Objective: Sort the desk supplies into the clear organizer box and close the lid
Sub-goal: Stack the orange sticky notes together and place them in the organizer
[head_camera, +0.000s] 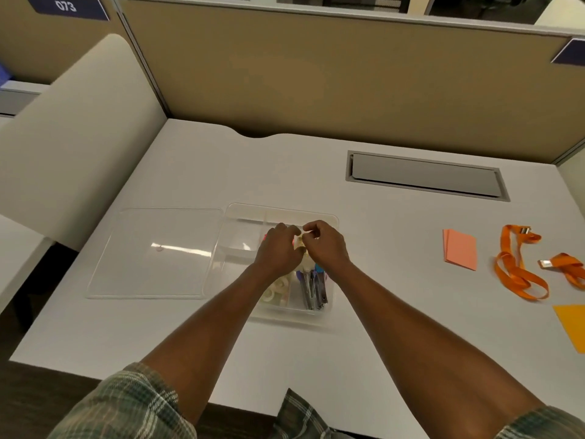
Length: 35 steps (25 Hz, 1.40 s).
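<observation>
The clear organizer box (329, 217) stands open at the desk's middle, its clear lid (155, 251) lying flat to its left. Inside the near compartments lie tape rolls (277, 289) and several metal-bodied pens or clips (313, 289). My left hand (278, 248) and my right hand (326, 245) meet over the box's middle, fingers pinched together on a small pale item (300, 245) between them; what it is cannot be made out. On the desk to the right lie pink sticky notes (460, 253), two orange lanyards (516, 264) and a yellow-orange paper (573, 327).
A grey cable hatch (424, 175) is set into the desk behind the box. A tan cubicle partition (316, 77) closes the back, and a cream divider (72, 128) the left side. The desk's front edge runs close to my body.
</observation>
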Available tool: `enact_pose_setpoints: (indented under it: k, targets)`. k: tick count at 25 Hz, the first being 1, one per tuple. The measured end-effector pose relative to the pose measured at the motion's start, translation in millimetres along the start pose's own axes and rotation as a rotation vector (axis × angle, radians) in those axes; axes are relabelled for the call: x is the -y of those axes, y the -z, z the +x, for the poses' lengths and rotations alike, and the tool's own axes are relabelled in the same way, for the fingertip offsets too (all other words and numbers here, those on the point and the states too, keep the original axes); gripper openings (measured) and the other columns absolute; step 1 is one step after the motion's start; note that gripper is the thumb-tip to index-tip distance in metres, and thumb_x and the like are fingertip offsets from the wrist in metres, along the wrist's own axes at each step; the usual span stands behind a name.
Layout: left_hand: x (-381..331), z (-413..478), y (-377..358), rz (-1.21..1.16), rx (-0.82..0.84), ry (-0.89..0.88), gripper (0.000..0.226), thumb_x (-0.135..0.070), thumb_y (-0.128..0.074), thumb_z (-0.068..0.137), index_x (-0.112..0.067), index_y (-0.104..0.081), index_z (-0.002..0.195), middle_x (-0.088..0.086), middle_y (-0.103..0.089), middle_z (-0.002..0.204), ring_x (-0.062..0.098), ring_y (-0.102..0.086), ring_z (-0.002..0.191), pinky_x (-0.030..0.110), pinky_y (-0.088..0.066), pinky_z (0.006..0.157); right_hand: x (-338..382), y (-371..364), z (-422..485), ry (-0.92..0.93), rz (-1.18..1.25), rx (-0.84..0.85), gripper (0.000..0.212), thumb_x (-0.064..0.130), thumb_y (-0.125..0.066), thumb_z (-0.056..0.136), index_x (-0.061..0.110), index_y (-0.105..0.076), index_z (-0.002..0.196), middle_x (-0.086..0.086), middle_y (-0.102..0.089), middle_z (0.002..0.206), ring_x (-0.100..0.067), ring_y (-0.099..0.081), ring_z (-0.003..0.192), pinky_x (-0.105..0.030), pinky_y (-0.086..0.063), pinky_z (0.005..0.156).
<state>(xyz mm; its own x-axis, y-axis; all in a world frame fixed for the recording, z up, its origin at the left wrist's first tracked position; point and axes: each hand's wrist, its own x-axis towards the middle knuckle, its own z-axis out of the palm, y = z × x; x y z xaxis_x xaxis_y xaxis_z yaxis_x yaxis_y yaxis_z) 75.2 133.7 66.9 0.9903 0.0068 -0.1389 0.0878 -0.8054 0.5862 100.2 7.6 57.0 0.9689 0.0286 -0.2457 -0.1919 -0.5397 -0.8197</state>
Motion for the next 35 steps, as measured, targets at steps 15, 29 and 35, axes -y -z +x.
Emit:
enact_pose_setpoints:
  k: [15, 29, 35]
  targets:
    - [-160.7, 20.5, -148.5, -0.029, 0.296, -0.048, 0.037, -0.035, -0.068, 0.087, -0.018, -0.062, 0.119, 0.007, -0.06, 0.119, 0.022, -0.058, 0.111, 0.033, -0.045, 0.093, -179.7, 205.1, -35.7, -0.264, -0.097, -0.3, 0.021, 0.023, -0.062, 0.092, 0.012, -0.069, 0.109, -0.005, -0.07, 0.113, -0.023, -0.064, 0.105, -0.03, -0.044, 0.092]
    - [-296.0, 80.4, -264.5, -0.26, 0.296, 0.269, 0.045, -0.021, -0.067, 0.085, -0.004, -0.056, 0.125, 0.011, -0.061, 0.118, 0.026, -0.059, 0.103, 0.037, -0.05, 0.089, -257.4, 295.9, 13.8, -0.323, -0.048, -0.258, 0.047, 0.026, -0.064, 0.093, 0.009, -0.054, 0.135, -0.014, -0.063, 0.132, -0.028, -0.061, 0.118, -0.031, -0.046, 0.096]
    - [-306.6, 85.4, -283.6, -0.534, 0.258, 0.454, 0.006, -0.008, -0.062, 0.083, -0.004, -0.058, 0.085, 0.021, -0.06, 0.086, 0.031, -0.056, 0.074, 0.039, -0.047, 0.065, -267.2, 307.3, 37.1, -0.567, 0.296, -0.292, 0.047, 0.026, -0.069, 0.09, 0.011, -0.056, 0.132, -0.011, -0.063, 0.124, -0.028, -0.065, 0.096, -0.047, -0.058, 0.09]
